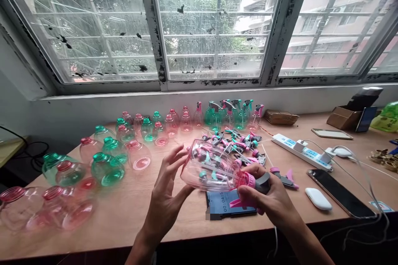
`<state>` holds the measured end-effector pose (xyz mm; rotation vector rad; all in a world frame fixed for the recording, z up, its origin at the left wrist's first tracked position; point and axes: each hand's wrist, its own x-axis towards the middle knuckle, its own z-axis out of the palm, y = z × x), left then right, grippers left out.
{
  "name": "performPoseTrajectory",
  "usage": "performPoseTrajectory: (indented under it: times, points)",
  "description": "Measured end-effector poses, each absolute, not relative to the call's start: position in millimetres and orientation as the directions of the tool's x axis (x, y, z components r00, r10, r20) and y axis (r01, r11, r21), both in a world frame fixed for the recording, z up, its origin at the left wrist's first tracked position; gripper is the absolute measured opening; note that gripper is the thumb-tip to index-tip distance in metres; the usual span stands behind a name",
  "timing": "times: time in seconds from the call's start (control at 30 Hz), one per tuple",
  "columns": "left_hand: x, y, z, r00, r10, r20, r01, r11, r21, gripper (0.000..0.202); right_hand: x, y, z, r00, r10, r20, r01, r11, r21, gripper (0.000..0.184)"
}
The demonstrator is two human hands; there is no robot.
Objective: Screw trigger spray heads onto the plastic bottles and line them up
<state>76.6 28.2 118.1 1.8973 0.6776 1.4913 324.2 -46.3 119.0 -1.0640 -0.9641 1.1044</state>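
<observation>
A clear pink spray bottle [207, 169] is tilted on its side above the table, its base to the left and its neck to the right. My left hand [169, 184] cups the base, the thumb along the lower edge and the fingers at the far side. Closed around the pink collar and grey spray head [263, 183] at the neck is my right hand [273, 198]. The pink trigger points down and left. Beneath the bottle lies a phone [225, 203] with a running timer on its screen. Loose trigger spray heads [230, 145] are heaped just behind.
Several open pink and green bottles [107, 167] stand at the left and back. Bottles with spray heads [241, 118] line the wall under the window. To the right lie a power strip [301, 152] with cables, a dark phone [342, 192], a white case [318, 198] and boxes [343, 118].
</observation>
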Motion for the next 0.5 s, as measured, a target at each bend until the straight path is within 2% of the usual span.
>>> performPoseTrajectory:
  times: [0.1, 0.17, 0.27, 0.33, 0.43, 0.5]
  points:
    - [71.0, 27.5, 121.1, 0.324, 0.746, 0.582, 0.117, -0.643, 0.757, 0.055, 324.4, -46.3, 117.3, 0.199, 0.973, 0.119, -0.169, 0.154, -0.974, 0.045]
    - [70.6, 24.3, 123.4, 0.339, 0.754, 0.562, 0.070, -0.616, 0.785, 0.060, 325.5, -44.6, 111.6, 0.205, 0.948, 0.244, -0.052, 0.260, -0.964, 0.040]
    - [71.0, 19.4, 126.2, 0.244, 0.749, 0.616, -0.034, -0.628, 0.777, 0.042, 326.9, -44.0, 104.4, 0.187, 0.894, 0.406, 0.097, 0.395, -0.914, 0.034]
    - [68.7, 18.6, 127.8, 0.248, 0.705, 0.665, -0.038, -0.679, 0.734, 0.039, 327.6, -46.0, 103.9, 0.185, 0.901, 0.393, 0.050, 0.391, -0.919, 0.033]
    - [62.0, 20.5, 130.4, 0.313, 0.595, 0.741, 0.092, -0.795, 0.600, 0.051, 328.1, -49.9, 107.8, 0.176, 0.937, 0.300, -0.126, 0.324, -0.938, 0.034]
    - [58.4, 20.8, 132.0, 0.330, 0.547, 0.769, 0.182, -0.837, 0.517, 0.052, 328.3, -51.1, 110.0, 0.183, 0.938, 0.295, -0.180, 0.327, -0.928, 0.032]
